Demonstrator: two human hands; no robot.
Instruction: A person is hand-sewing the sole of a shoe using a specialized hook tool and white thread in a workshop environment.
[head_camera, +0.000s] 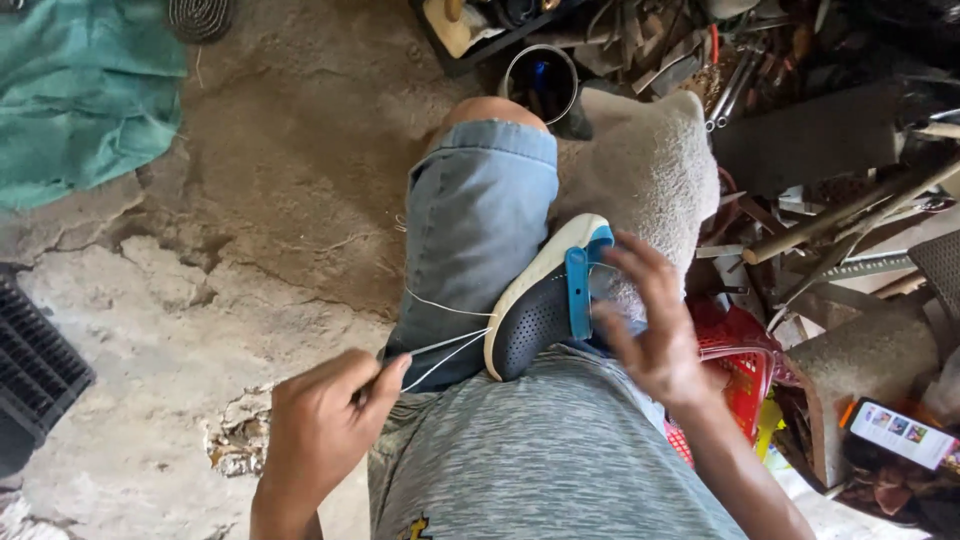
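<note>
There was a single view, taken from a camera worn on the person's head and aimed steeply down along the person's own body. It sat close: the grey shirt (540, 450) filled the bottom middle, and the bent knee in denim shorts (480, 215) ran up the centre of the frame. The left hand (325, 420) entered from the lower left and the right hand (650, 330) from the lower right, both near the lens, on either side of a dark shoe (545, 300) on the lap. The cracked concrete floor (230, 200) spread across the left half, while a heap of metal scrap (820, 130) crowded the upper right edge.
</note>
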